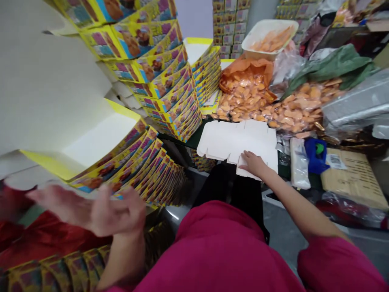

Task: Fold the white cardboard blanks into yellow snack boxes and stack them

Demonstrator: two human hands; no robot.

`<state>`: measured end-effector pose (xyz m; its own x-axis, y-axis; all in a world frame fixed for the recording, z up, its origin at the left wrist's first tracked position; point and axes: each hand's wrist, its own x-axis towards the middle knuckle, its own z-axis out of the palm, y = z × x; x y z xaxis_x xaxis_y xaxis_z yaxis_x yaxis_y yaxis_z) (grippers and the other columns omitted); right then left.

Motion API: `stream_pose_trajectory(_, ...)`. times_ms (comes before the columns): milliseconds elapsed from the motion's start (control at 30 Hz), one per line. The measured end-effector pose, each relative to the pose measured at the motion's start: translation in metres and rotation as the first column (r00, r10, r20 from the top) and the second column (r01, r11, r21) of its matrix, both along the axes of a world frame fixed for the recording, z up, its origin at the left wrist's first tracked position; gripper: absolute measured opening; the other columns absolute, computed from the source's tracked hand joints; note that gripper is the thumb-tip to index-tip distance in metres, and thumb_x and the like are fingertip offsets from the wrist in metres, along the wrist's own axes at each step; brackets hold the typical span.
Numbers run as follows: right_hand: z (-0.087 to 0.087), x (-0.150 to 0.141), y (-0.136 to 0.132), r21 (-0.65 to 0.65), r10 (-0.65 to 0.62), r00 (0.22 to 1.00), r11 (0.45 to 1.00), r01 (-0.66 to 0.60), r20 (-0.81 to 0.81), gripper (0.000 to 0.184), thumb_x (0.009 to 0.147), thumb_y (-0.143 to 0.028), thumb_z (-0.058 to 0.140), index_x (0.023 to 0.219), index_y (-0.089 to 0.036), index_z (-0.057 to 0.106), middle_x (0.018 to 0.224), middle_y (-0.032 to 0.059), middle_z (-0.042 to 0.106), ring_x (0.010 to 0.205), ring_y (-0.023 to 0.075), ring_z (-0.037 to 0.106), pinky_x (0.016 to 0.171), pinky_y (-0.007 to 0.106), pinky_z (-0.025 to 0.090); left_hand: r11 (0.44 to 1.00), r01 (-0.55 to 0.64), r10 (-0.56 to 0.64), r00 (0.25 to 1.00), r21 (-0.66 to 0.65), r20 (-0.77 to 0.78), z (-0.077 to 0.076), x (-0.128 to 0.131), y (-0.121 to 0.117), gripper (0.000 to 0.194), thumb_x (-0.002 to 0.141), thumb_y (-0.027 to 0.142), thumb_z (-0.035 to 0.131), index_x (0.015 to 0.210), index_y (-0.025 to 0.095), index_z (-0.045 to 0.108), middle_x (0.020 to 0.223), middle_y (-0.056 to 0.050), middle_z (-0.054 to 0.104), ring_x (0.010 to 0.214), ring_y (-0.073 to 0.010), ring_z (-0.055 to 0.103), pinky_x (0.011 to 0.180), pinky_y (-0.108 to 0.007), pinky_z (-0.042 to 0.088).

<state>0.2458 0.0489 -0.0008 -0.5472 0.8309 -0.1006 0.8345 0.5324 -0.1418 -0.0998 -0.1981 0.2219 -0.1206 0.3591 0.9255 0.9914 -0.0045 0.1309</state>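
A stack of flat white cardboard box blanks [226,140] with cut flaps lies on the table in front of me. On its near right part my right hand [254,164] rests, fingers stretched over the top sheet. My left hand [103,211] is raised at the left, smeared by motion. Its fingers look spread and nothing shows in them. Just beyond it stands a leaning stack of nested yellow printed box trays [127,162], white inside. The left hand looks close to the front tray, but I cannot tell whether it touches.
A taller stack of printed boxes [158,77] rises behind the left one. Many wrapped orange pieces [288,107] spill from an orange bag [252,69]. A white basin [269,36] holds more. At the right lie a blue item [316,156] and a brown package [352,174].
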Motion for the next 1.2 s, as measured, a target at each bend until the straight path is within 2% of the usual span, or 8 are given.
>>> stream_pose_trajectory(100, -0.004, -0.013, -0.002, 0.073, 0.010, 0.999, 0.997, -0.007, -0.036, 0.066, 0.090, -0.053, 0.052, 0.144, -0.016, 0.039, 0.149, 0.0184, 0.040, 0.138, 0.0342, 0.034, 0.104, 0.050, 0.039, 0.929, 0.370, -0.340, 0.884, 0.035, -0.320, -0.012, 0.045, 0.023, 0.058, 0.079, 0.009, 0.060, 0.131, 0.035, 0.053, 0.155, 0.004, 0.033, 0.144, -0.0264, 0.029, 0.121, -0.052, 0.022)
stream_pose_trajectory(233, 0.005, -0.052, -0.009, 0.142, 0.073, 0.997, 0.987, -0.071, -0.006, 0.041, 0.093, -0.030, 0.052, 0.127, -0.007, 0.054, 0.129, 0.0208, 0.057, 0.122, 0.0301, 0.050, 0.095, 0.039, 0.044, 0.782, 0.583, -0.611, 0.787, -0.219, -0.087, -0.045, 0.084, 0.051, 0.044, 0.082, 0.004, 0.055, 0.118, 0.028, 0.062, 0.142, -0.006, 0.051, 0.132, -0.0255, 0.049, 0.103, -0.043, 0.049)
stream_pose_trajectory(433, 0.032, -0.066, -0.017, 0.127, 0.117, 0.993, 0.985, -0.114, -0.019, 0.022, 0.090, -0.006, 0.044, 0.100, -0.007, 0.064, 0.095, 0.0171, 0.066, 0.092, 0.0250, 0.060, 0.080, 0.033, 0.044, 0.513, 0.798, -0.783, 0.586, -0.316, 0.209, -0.085, 0.093, 0.072, 0.035, 0.083, 0.003, 0.053, 0.112, 0.021, 0.062, 0.117, -0.012, 0.067, 0.121, -0.0238, 0.058, 0.092, -0.040, 0.054)
stream_pose_trajectory(567, 0.047, -0.057, -0.007, 0.136, 0.116, 0.992, 0.985, -0.108, -0.051, 0.021, 0.095, -0.014, 0.044, 0.091, -0.012, 0.064, 0.085, 0.0125, 0.066, 0.087, 0.0228, 0.060, 0.078, 0.032, 0.042, 0.339, 0.902, -0.771, 0.430, -0.268, 0.469, -0.107, 0.106, 0.081, 0.031, 0.085, 0.005, 0.053, 0.109, 0.021, 0.066, 0.112, -0.012, 0.070, 0.106, -0.0193, 0.067, 0.086, -0.033, 0.056)
stream_pose_trajectory(700, 0.058, -0.052, -0.004, 0.060, -0.012, 0.956, 0.998, 0.031, -0.293, 0.023, 0.096, -0.026, 0.049, 0.078, -0.017, 0.061, 0.077, 0.0050, 0.064, 0.074, 0.0160, 0.059, 0.069, 0.026, 0.041, 0.235, 0.960, -0.405, 0.238, -0.151, 0.883, -0.138, 0.123, 0.100, 0.022, 0.088, 0.019, 0.056, 0.105, 0.020, 0.070, 0.103, -0.011, 0.073, 0.089, -0.0187, 0.070, 0.083, -0.034, 0.056)
stream_pose_trajectory(800, 0.062, -0.049, -0.008, -0.182, -0.217, 0.740, 0.975, 0.129, -0.637, 0.022, 0.093, -0.031, 0.052, 0.076, -0.019, 0.059, 0.069, -0.0009, 0.061, 0.065, 0.0126, 0.055, 0.063, 0.023, 0.040, 0.311, 0.949, -0.060, -0.043, 0.059, 0.997, -0.161, 0.138, 0.128, 0.033, 0.083, 0.030, 0.065, 0.114, 0.019, 0.067, 0.108, -0.011, 0.072, 0.090, -0.0210, 0.070, 0.086, -0.037, 0.055)
stream_pose_trajectory(967, 0.080, -0.046, -0.018, -0.482, -0.415, 0.525, 0.876, 0.010, -0.743, 0.026, 0.086, -0.046, 0.057, 0.086, -0.021, 0.060, 0.058, -0.0066, 0.051, 0.054, 0.0108, 0.047, 0.054, 0.022, 0.039, 0.486, 0.775, 0.096, -0.507, 0.404, 0.857, -0.180, 0.170, 0.178, 0.043, 0.076, 0.046, 0.073, 0.107, 0.017, 0.069, 0.118, -0.012, 0.068, 0.122, -0.0294, 0.057, 0.104, -0.040, 0.044)
stream_pose_trajectory(1200, 0.104, 0.037, -0.054, -0.188, -0.330, 0.378, 0.912, 0.365, -0.865, 0.036, 0.091, -0.048, 0.049, 0.114, -0.023, 0.061, 0.100, 0.0065, 0.067, 0.091, 0.0179, 0.064, 0.079, 0.032, 0.053, 0.678, 0.543, 0.154, -0.765, 0.496, 0.625, -0.181, 0.179, 0.217, 0.049, 0.088, 0.052, 0.058, 0.114, 0.011, 0.065, 0.115, -0.015, 0.070, 0.112, -0.0278, 0.064, 0.100, -0.040, 0.050)
